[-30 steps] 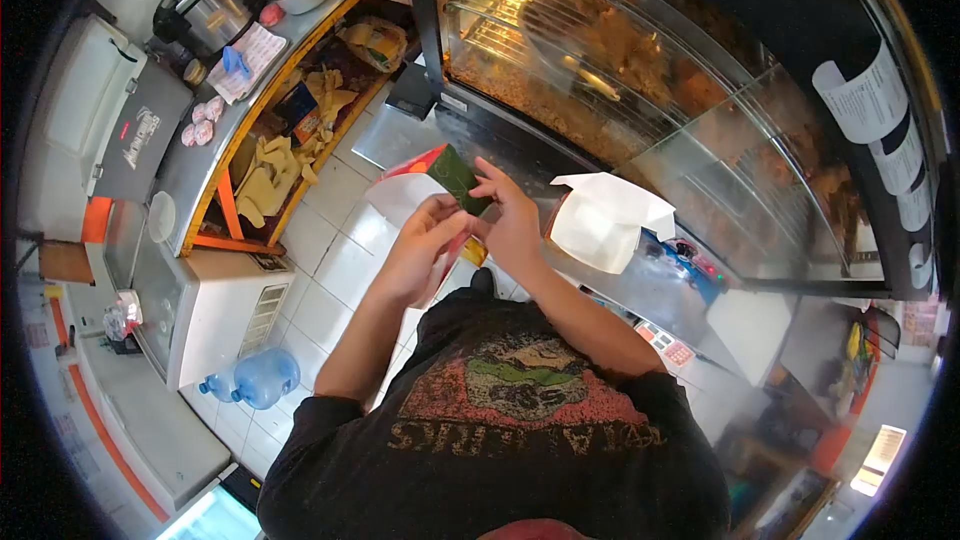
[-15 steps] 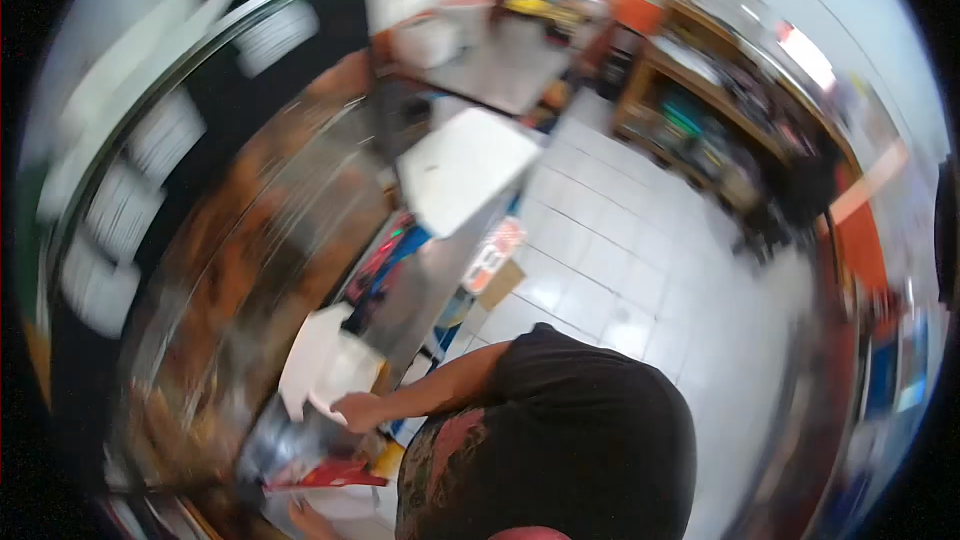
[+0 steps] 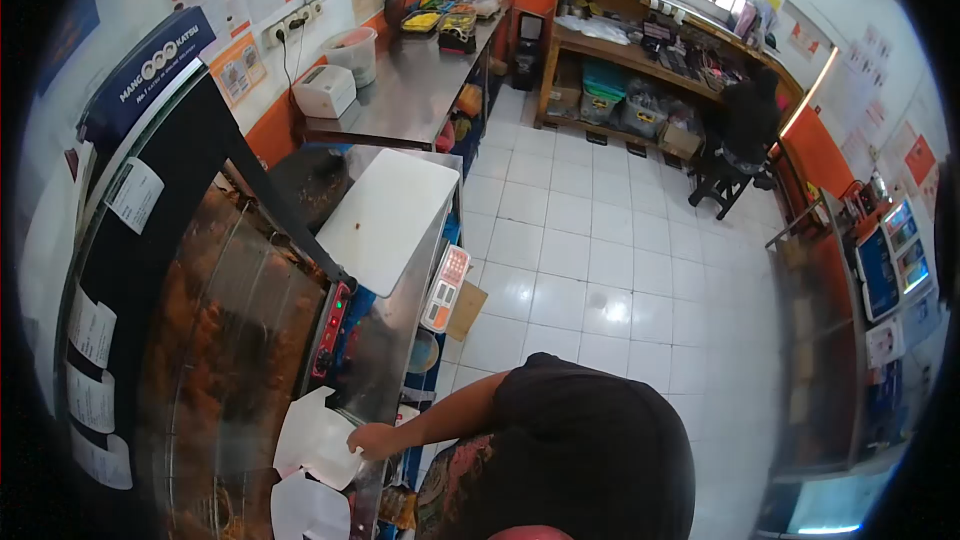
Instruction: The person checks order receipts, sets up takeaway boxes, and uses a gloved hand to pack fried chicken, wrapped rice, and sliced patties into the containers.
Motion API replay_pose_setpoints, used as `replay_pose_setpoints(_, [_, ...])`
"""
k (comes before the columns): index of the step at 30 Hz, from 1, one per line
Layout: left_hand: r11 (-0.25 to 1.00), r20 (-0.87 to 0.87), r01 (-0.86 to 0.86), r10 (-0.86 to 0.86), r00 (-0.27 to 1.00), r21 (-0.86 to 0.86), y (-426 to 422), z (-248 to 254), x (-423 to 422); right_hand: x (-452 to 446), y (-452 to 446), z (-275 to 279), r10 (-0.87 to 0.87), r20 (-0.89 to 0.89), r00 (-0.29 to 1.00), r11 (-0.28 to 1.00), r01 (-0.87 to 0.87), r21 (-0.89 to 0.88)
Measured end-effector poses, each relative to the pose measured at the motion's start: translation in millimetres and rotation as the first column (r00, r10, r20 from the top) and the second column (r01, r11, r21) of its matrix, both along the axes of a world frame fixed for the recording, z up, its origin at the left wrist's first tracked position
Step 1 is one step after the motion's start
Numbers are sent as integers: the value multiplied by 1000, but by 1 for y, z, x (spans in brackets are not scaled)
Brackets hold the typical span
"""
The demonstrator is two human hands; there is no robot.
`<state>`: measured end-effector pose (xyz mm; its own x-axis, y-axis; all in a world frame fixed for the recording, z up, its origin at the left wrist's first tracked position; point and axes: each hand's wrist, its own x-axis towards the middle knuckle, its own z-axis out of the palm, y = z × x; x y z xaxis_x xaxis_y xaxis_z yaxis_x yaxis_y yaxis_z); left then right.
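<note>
My right hand (image 3: 372, 440) is closed on the near edge of an open white paper box (image 3: 318, 438), which lies on the metal counter beside the glass food cabinet. A second white paper piece (image 3: 310, 510), perhaps another box, is just below it at the bottom of the view. My left hand is out of view.
On the metal counter lie a white board (image 3: 392, 218) and, at its edge, a scale (image 3: 445, 288). The cabinet's control panel (image 3: 332, 328) is left of them. Far right, a person in dark clothes (image 3: 748, 120) is by a stool (image 3: 720, 185) and wooden shelves (image 3: 640, 65).
The view has swung right, from the cabinet to the room. My right hand has left the red and green carton and now grips the white box. My left hand has gone out of view.
</note>
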<state>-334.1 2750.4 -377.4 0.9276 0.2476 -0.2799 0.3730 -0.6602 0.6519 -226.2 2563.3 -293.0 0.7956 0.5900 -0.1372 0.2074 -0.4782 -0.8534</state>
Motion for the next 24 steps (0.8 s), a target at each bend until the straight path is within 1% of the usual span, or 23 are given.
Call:
replay_pose_setpoints(1, [1000,-4,15,-15,1000,-12,-4,-2,2,-3,-3,9,3,-7,1000,1000,-3,-2])
replay_pose_setpoints(3, [999,-21,44,-45,999,-27,-9,-6,1,-13,-11,31,-117,-29,993,988,119,99])
replay_pose_setpoints(4, [998,-27,54,-55,998,-34,-9,-9,-1,-17,-14,30,-116,-27,993,989,118,92])
replay_pose_setpoints(6, [997,-49,72,-74,996,-38,-1,-16,-11,-27,-15,27,-251,97,963,935,216,280])
replay_pose_setpoints(7, [996,-64,80,-82,995,-37,6,-21,-19,-37,-17,27,-248,98,964,936,212,280])
replay_pose_setpoints(9, [995,-94,100,-102,990,-27,23,-32,-36,-57,-29,33,-326,154,933,923,279,265])
replay_pose_setpoints(10, [994,-110,110,-112,988,-21,34,-38,-44,-69,-32,41,-329,167,930,923,278,267])
replay_pose_setpoints(12, [989,-161,146,-144,976,0,59,-56,-65,-110,-36,51,-299,-45,953,927,302,221])
replay_pose_setpoints(14, [981,-230,195,-184,956,24,88,-78,-84,-156,-33,37,-153,-169,974,939,196,283])
replay_pose_setpoints(16, [970,-318,240,-212,924,48,111,-100,-104,-206,-23,14,141,-219,966,918,-44,395])
replay_pose_setpoints(17, [963,-369,265,-225,902,60,114,-98,-108,-230,-25,-41,319,-36,947,776,-239,584])
replay_pose_setpoints(18, [954,-407,292,-240,881,70,116,-99,-113,-245,-37,-58,383,72,921,684,-335,648])
replay_pose_setpoints(19, [944,-442,319,-253,860,80,117,-104,-116,-258,-50,-57,438,178,881,575,-427,698])
replay_pose_setpoints(20, [932,-475,352,-273,837,84,116,-108,-119,-270,-64,-56,441,144,886,576,-403,711])
replay_pose_setpoints(24, [874,-496,479,-382,780,80,63,-118,-102,-299,-135,47,448,48,893,579,-330,745])
